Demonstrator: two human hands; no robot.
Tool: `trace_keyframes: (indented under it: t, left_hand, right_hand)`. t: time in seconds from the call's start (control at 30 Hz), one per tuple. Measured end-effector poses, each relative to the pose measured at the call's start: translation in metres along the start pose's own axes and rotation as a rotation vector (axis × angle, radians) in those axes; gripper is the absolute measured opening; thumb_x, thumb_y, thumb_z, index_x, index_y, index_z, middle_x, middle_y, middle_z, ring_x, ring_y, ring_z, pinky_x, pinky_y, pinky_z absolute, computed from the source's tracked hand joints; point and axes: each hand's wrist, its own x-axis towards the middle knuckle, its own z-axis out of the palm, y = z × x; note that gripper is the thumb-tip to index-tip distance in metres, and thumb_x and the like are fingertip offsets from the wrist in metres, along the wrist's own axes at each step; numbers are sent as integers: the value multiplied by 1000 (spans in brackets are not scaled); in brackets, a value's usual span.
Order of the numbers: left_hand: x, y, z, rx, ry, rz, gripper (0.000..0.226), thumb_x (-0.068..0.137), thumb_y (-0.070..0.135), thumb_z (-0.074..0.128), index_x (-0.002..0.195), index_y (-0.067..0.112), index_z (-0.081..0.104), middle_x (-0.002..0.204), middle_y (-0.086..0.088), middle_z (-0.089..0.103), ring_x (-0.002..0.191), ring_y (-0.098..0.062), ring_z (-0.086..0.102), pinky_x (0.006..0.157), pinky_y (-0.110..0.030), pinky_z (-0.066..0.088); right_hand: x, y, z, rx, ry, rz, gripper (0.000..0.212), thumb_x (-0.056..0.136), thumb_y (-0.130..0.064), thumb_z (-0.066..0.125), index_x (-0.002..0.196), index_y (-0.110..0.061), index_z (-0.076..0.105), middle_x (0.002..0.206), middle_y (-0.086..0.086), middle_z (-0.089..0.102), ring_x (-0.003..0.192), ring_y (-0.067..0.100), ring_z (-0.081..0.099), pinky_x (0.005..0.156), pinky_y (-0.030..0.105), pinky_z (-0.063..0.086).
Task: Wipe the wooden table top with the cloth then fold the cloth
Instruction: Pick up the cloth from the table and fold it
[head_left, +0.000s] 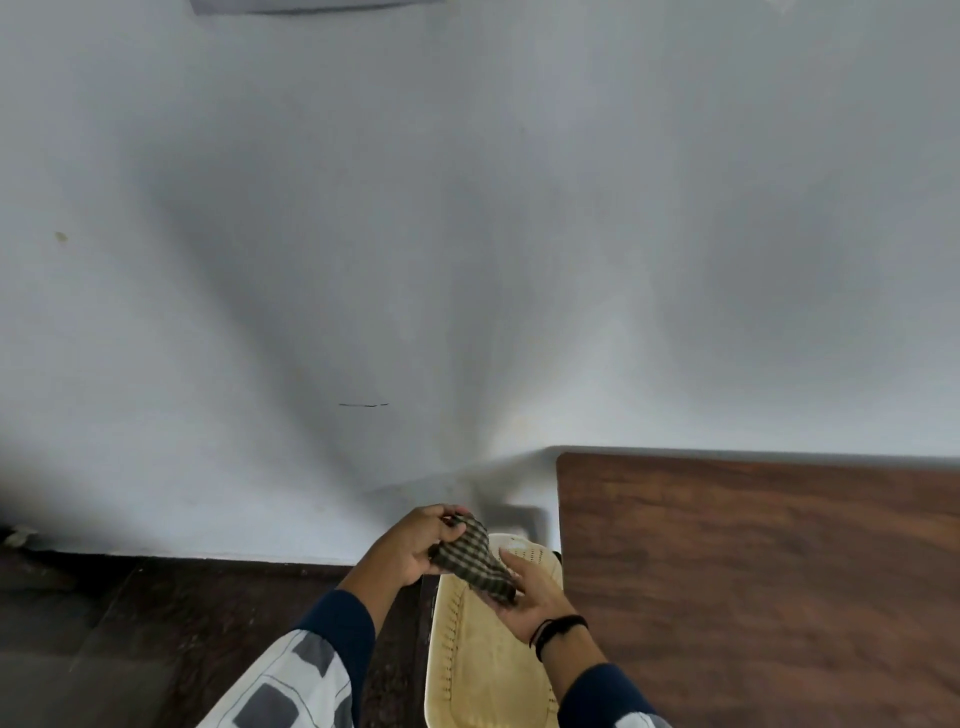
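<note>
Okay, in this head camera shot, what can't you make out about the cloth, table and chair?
Head view only:
- cloth, bunched between left hand and right hand: its full size and folds are hidden.
- wooden table: cut off by the right and bottom edges.
- chair: seat partly covered by the arms, cut off by the bottom edge.

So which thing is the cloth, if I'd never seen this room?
Start at the brown wooden table on the right; just off its left edge stands a cream perforated plastic chair. Above that chair the left hand and right hand hold a small bunched cloth between them. Its fine dark green-and-tan check sets it apart from the plain chair and table.
</note>
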Motion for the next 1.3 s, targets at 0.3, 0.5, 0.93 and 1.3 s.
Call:
trace_keyframes:
  t: [0.3, 0.5, 0.93, 1.3]
  left_hand:
    - [53, -40, 10, 316, 164, 150, 31, 90, -11, 58, 102, 14, 71, 111, -10, 69, 103, -25, 63, 77, -32, 54]
    - [88, -81, 9, 541, 309, 244, 31, 84, -11, 62, 91, 17, 72, 99, 5, 69, 95, -15, 66, 78, -31, 57]
    - [138, -128, 17, 959, 388, 380, 24, 87, -2, 57, 101, 14, 68, 102, -5, 68, 95, -23, 66, 77, -28, 50]
    - [158, -146, 26, 1210, 191, 439, 28, 96, 15, 41, 99, 12, 68, 98, -8, 72, 84, -23, 66, 73, -39, 56]
  right_hand:
    - [42, -3, -21, -229, 175, -90, 13, 95, 18, 51, 102, 13, 60, 118, 27, 62, 91, 36, 64, 75, 38, 58]
    - [76, 0, -46, -339, 337, -226, 47, 89, 25, 50, 132, 9, 56, 122, 31, 64, 111, 47, 63, 92, 50, 57]
    - [142, 2, -64, -770, 659, -508, 36, 93, 1, 46, 113, -12, 73, 115, 9, 71, 97, 27, 64, 78, 33, 52]
    - [152, 25, -71, -1489, 781, -664, 28, 96, -6, 46, 117, -14, 63, 129, 8, 53, 112, 33, 57, 91, 45, 51]
